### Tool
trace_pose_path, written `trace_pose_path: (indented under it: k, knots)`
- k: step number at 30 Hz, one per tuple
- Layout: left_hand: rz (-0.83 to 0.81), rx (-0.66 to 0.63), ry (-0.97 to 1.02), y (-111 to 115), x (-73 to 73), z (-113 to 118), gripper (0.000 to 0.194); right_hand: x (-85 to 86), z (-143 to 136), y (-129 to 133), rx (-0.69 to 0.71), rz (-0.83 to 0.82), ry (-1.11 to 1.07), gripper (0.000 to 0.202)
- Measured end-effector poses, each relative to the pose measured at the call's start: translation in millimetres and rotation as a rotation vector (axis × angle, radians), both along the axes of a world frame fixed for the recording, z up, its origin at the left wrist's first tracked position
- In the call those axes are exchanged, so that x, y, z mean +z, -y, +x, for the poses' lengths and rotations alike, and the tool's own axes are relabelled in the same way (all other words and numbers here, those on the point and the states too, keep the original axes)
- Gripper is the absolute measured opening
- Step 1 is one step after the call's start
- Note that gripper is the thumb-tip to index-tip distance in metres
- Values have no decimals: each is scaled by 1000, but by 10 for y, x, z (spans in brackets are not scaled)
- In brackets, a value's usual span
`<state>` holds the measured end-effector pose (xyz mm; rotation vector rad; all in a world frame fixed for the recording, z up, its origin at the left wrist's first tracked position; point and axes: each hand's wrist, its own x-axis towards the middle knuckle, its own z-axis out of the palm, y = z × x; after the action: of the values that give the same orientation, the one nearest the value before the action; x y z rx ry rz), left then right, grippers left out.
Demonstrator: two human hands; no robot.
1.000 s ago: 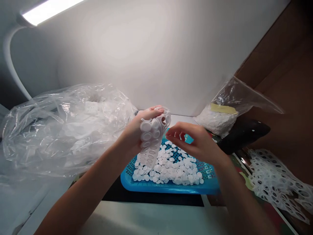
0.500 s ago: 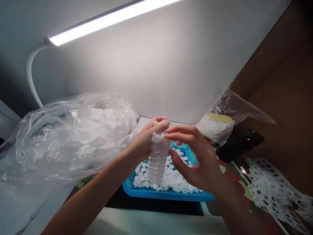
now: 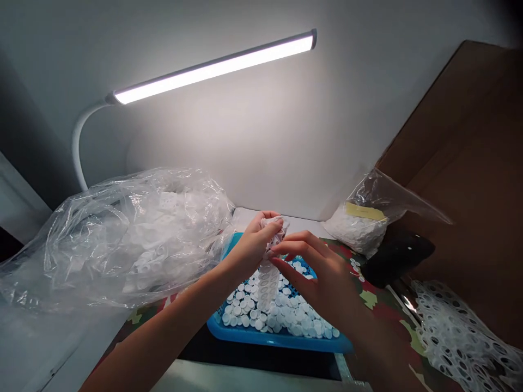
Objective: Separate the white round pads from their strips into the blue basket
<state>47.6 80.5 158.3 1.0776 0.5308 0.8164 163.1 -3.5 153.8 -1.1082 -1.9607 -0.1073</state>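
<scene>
A white perforated strip (image 3: 267, 286) with rows of round shapes hangs from my hands over a blue basket (image 3: 281, 341). My left hand (image 3: 258, 237) is closed round the bunched upper part of the strip. From the right, my right hand (image 3: 314, 261) pinches the strip just below, thumb and fingertips together at its edge. Many small white discs (image 3: 300, 318) lie loose in the basket beneath.
A large clear plastic bag (image 3: 118, 239) of white pieces sits at left. At right are a smaller bag with a yellow label (image 3: 365, 211), a black object (image 3: 398, 258) and white perforated sheets (image 3: 461, 332). A lit lamp (image 3: 216, 68) hangs above.
The view has shifted, so the lamp and basket appear lower. My right thumb and fingers have come together on the strip, lower down than before. My left hand keeps its hold.
</scene>
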Motion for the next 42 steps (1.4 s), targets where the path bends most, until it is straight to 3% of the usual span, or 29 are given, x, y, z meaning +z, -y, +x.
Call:
trace_pose_path:
  k: [8,18,23,29,33,36,39,42]
  knots:
    - [38,13,-20,-38,-128,55,19,-6,-32,-15,-21,-42,-33,10]
    - [-58,137,98,-123,-90,38,18,-36,-88,-7,-21,31,-96,12]
    - [-71,141,117,-173,-98,19,18,-92,-97,-24,6,-10,-92,12]
    - [-89,187,182,-323,-146,-5,16,-42,-164,123,176,-192,53,8]
    - [-89,146,176,-433,-92,-68,19,-15,-263,189,331,-241,145,9]
    - [-69,96,172,-409,-21,-111,17,-24,-226,130,262,-220,8,7]
    - [-31,-4,122,-312,20,-128,19,-27,-114,42,76,-206,-234,4]
    - [24,-119,44,-215,29,-134,25,-15,-32,0,-11,-183,-319,14]
